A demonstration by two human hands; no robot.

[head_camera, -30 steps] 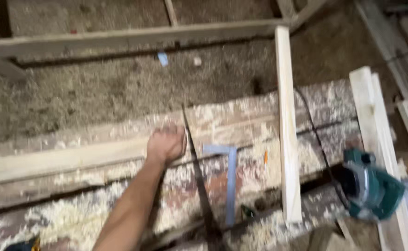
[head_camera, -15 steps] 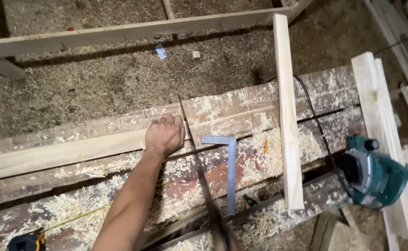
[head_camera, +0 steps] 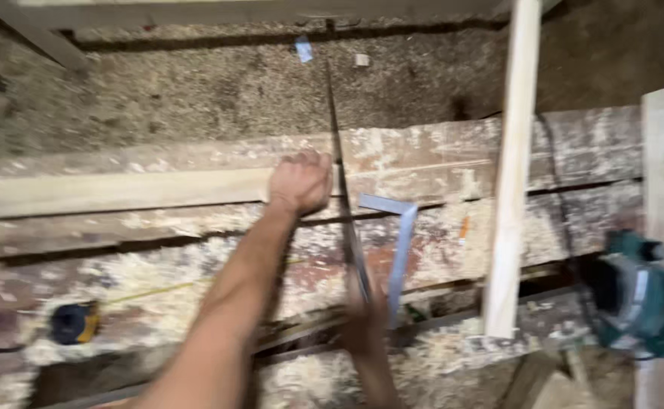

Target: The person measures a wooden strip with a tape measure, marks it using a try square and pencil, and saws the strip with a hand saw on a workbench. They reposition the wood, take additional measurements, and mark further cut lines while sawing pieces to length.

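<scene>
Workbench (head_camera: 438, 151) of rough, sawdust-strewn planks, seen from above. Your left hand (head_camera: 299, 182) lies near the centre, fingers curled closed and pressing down on the end of a pale wooden batten (head_camera: 112, 191) that runs off toward 9 o'clock. Your right hand (head_camera: 366, 322), toward 6 o'clock and blurred, is wrapped around the handle of a hand saw (head_camera: 341, 174); its thin blade runs toward 12 o'clock, just beside your left hand at the batten's end. A metal try square (head_camera: 400, 242) lies just right of the blade. An upright-running slat (head_camera: 510, 167) crosses the planks at 2 o'clock. A teal power tool (head_camera: 642, 299) sits at 4 o'clock, a tape measure (head_camera: 74, 322) at 8 o'clock.
</scene>
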